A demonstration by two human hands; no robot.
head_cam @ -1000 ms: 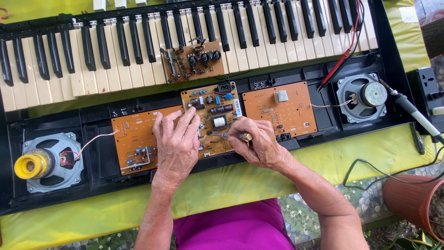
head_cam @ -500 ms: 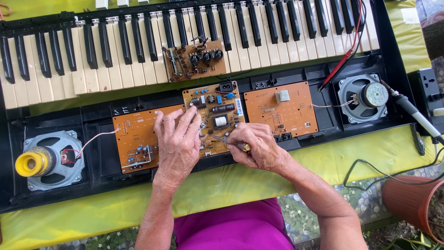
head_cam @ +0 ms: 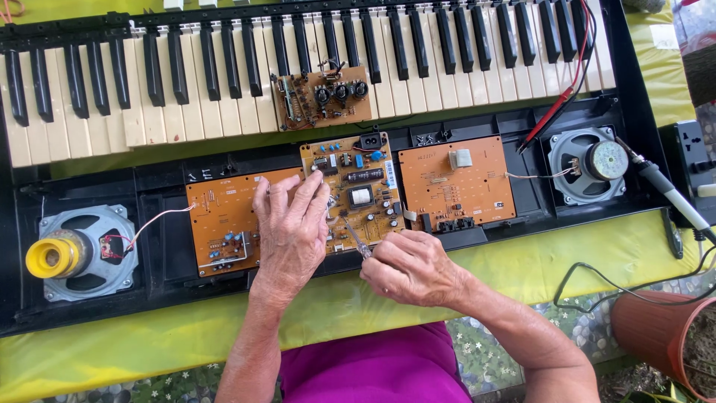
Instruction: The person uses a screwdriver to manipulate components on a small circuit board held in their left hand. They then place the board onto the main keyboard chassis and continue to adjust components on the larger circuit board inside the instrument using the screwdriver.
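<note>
From the head camera, looking straight down, your left hand (head_cam: 292, 227) lies flat and open, fingers spread a little, across the seam between two circuit boards inside the opened keyboard case (head_cam: 160, 254). The palm covers the right end of the left orange board (head_cam: 220, 224) and the fingertips touch the left edge of the middle board (head_cam: 358, 186), the one crowded with small parts. It grips nothing; it only presses down.

Your right hand (head_cam: 410, 267) is curled closed around a thin screwdriver (head_cam: 356, 240). The handle is hidden in the fist, and the metal shaft points up and to the left, its tip resting on the lower left part of the middle board, just beside your left hand.

To the right of the middle board sits a plainer orange board (head_cam: 455, 183). A smaller board (head_cam: 324, 97) lies on top of the piano keys (head_cam: 186, 89) above. A speaker (head_cam: 82, 250) with a yellow centre fills the left end of the case, and a second speaker (head_cam: 589, 164) sits at the right end. A red wire (head_cam: 556, 108) runs across the keys at the right. The case rests on a worktop covered with a yellow-green cloth (head_cam: 597, 254), and a terracotta pot (head_cam: 660, 339) stands at the lower right.
</note>
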